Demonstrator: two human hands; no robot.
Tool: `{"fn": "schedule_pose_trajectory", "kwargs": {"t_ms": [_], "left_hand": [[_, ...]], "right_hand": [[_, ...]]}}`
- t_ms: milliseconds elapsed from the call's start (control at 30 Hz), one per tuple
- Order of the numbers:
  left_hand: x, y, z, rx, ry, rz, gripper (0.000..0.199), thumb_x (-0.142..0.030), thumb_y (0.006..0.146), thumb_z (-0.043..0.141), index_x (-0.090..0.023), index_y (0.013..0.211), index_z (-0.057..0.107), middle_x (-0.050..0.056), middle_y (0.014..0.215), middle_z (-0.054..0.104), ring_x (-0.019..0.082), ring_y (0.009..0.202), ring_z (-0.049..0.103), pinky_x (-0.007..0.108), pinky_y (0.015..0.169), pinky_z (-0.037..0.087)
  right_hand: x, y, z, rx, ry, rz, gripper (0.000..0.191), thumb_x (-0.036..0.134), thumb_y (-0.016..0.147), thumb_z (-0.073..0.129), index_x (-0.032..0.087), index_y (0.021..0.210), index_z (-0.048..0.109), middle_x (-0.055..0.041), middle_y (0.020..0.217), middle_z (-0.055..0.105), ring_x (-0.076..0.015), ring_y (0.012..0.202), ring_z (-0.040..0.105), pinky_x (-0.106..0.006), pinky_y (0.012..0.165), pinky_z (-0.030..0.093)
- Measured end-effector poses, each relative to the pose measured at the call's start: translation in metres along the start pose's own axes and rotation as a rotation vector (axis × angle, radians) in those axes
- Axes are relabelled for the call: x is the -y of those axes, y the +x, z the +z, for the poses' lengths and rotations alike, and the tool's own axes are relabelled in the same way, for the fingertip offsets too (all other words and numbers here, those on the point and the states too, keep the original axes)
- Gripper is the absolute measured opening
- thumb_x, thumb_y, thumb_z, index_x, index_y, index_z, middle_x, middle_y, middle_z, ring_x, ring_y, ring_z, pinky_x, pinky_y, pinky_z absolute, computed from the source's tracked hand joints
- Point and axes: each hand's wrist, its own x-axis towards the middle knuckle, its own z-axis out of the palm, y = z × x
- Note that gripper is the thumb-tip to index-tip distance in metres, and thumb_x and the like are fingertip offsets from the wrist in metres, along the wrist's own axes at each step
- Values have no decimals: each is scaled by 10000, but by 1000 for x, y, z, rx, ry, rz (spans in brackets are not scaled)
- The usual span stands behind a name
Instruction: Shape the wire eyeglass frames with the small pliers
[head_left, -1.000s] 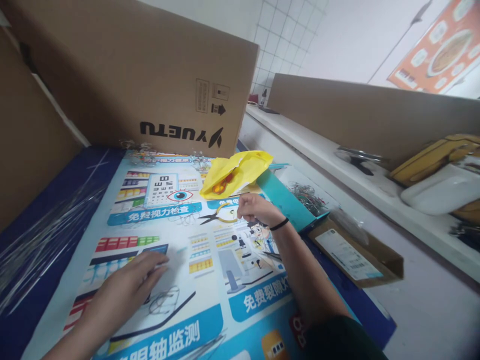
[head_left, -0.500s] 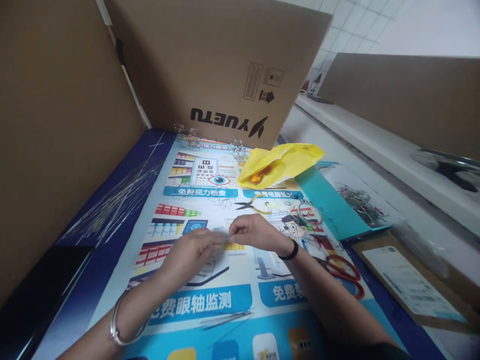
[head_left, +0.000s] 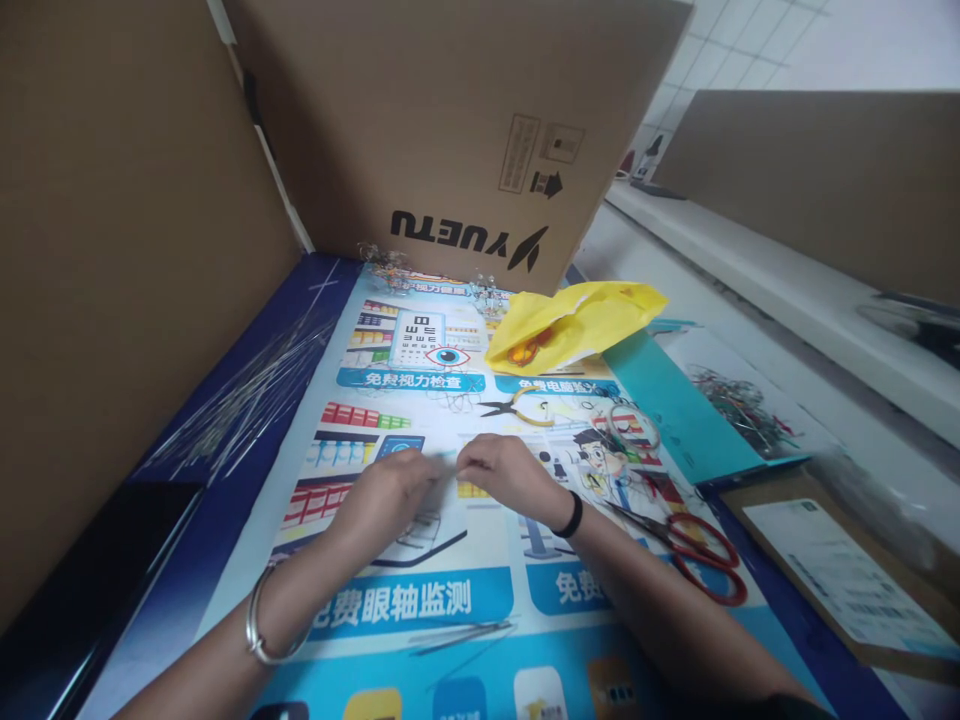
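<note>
Over the middle of the printed poster [head_left: 491, 540], my left hand [head_left: 391, 492] and my right hand [head_left: 514, 478] face each other, fingertips a small gap apart. Both are closed in a pinch. Something faint and thin shows near the left fingertips, too blurred to name. What the right fingers hold, if anything, is hidden. Just beyond the hands lie pliers with yellow handles [head_left: 529, 412]. Red-handled scissors [head_left: 701, 555] rest beside my right forearm. A thin, tweezers-like metal tool [head_left: 465, 636] lies on the poster's near part.
Long thin wires [head_left: 247, 390] spread at the left. A yellow pouch [head_left: 600, 315], a wire coil [head_left: 634, 430] and a turquoise box flap [head_left: 675, 410] with tangled wires [head_left: 731, 405] lie right. A cardboard box [head_left: 442, 130] walls the back; small wire pieces [head_left: 487, 292] stand before it.
The whole view has shifted slightly, so things appear a little further right. My hands stay close together, and the fingertips look slightly further apart. More of the scissors shows beside my right forearm.
</note>
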Motion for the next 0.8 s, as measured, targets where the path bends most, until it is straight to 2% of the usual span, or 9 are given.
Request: {"fn": "schedule_pose_trajectory", "kwargs": {"t_ms": [133,267,367,567,667,800], "left_hand": [[6,1,2,-2,-123,-92,234,-147,794,475,-220,861,687,16,811,658,153,767,585,269,707,438],[6,4,4,-50,-246,-208,173,-177,761,521,-209,812,683,12,820,676,156,780,598,271,717,440],[2,5,4,-59,-330,-307,129,-214,740,541,-200,767,667,-1,790,672,149,737,588,261,683,432],[-3,6,6,-61,-584,-450,118,-274,697,577,-161,676,608,-28,569,549,107,545,488,231,549,386],[-1,7,8,-58,-674,-480,139,-287,682,594,-148,685,599,-30,549,531,99,519,471,229,529,379],[-1,7,9,-49,-680,-502,135,-278,674,596,-144,689,595,-27,554,539,99,517,476,228,524,379]], "right_hand": [[-3,1,6,-25,228,165,43,211,720,619,180,699,642,21,670,628,-100,639,555,-205,597,390],[-3,2,12,-17,622,335,174,325,679,654,158,713,622,15,582,605,-106,543,560,-224,541,442],[-2,3,17,-53,799,407,249,369,631,694,148,710,611,9,574,612,-109,538,580,-246,564,481],[1,4,24,-128,945,417,310,407,595,723,143,692,592,15,565,612,-100,534,582,-243,566,491],[2,4,25,-133,980,412,315,409,596,724,142,689,585,15,563,613,-97,531,582,-236,558,487],[-1,6,26,-107,980,421,319,406,594,727,141,693,580,14,552,611,-96,521,579,-229,540,482]]}}
